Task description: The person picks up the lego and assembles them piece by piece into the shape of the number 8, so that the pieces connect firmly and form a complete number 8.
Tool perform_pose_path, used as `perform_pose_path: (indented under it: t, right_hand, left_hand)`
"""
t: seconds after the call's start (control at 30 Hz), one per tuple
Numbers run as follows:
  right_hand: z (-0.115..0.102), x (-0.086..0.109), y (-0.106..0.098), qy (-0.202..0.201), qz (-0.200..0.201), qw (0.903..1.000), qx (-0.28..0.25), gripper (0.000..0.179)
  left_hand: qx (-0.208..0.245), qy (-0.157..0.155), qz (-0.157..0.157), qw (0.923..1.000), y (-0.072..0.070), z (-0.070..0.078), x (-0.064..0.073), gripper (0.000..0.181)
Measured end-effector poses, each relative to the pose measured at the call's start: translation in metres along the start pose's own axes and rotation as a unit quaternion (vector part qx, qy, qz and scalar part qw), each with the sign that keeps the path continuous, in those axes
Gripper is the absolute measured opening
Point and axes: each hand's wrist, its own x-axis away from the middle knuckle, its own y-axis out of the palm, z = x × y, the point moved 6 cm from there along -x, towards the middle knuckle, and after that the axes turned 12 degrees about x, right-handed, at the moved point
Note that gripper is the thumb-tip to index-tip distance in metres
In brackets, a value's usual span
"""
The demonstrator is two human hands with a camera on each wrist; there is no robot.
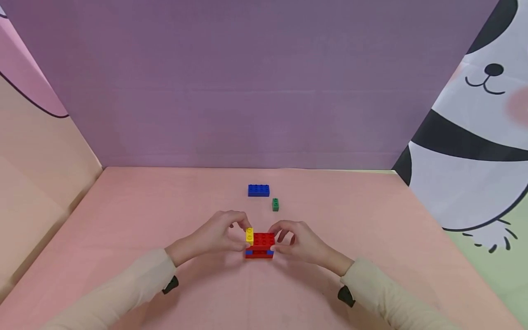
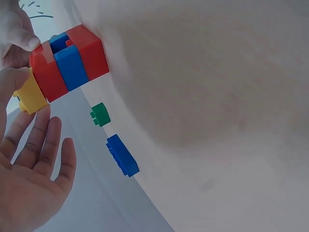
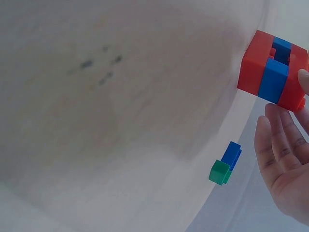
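Observation:
A small stack of toy building bricks stands on the pink table in front of me. Its bottom is a red brick (image 1: pixel 259 256), with two small blue bricks (image 2: pixel 72 68) on its ends and a gap between them. Across these lies an upper red brick (image 1: pixel 264 240). On the left end of that one sits a small yellow brick (image 1: pixel 249 234), two studs long. My left hand (image 1: pixel 214 233) pinches the yellow brick between thumb and fingertips. With thumb and fingers at its front and back, my right hand (image 1: pixel 303 243) grips the right end of the upper red brick.
Behind the stack lie a small green brick (image 1: pixel 275 205) and, farther back, a long blue brick (image 1: pixel 258 190). A purple wall (image 1: pixel 255 91) rises at the table's far edge. Printed panels flank the table, with a panda figure (image 1: pixel 474 137) on the right.

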Motion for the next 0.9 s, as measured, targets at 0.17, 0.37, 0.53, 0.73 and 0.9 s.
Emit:
perform_pose_path:
  t: [0.17, 0.37, 0.53, 0.73, 0.9]
  right_hand:
    - [0.0, 0.0003, -0.0009, 0.001, -0.001, 1.0, -0.002, 0.03]
    - [0.0, 0.0005, -0.0011, 0.005, -0.001, 1.0, -0.004, 0.029]
    - [0.0001, 0.0001, 0.0002, 0.001, 0.0, 1.0, -0.003, 0.029]
    - [-0.0003, 0.0, 0.0003, -0.001, -0.001, 1.0, -0.005, 0.029]
    - [-0.0006, -0.0003, -0.0005, 0.0, 0.001, 1.0, -0.002, 0.03]
  left_hand:
    - [0.002, -0.003, -0.001, 1.0, 0.0016, -0.0008, -0.0011, 0.027]
    - [0.002, -0.008, 0.004, 1.0, 0.0032, -0.0017, -0.0009, 0.027]
    - [0.004, -0.02, 0.006, 0.9998, 0.0028, -0.0023, 0.0003, 0.029]
    - [0.005, -0.031, 0.002, 0.9995, 0.0031, -0.0006, 0.0016, 0.033]
    - [0.004, -0.038, -0.006, 0.9992, 0.003, 0.002, 0.0017, 0.035]
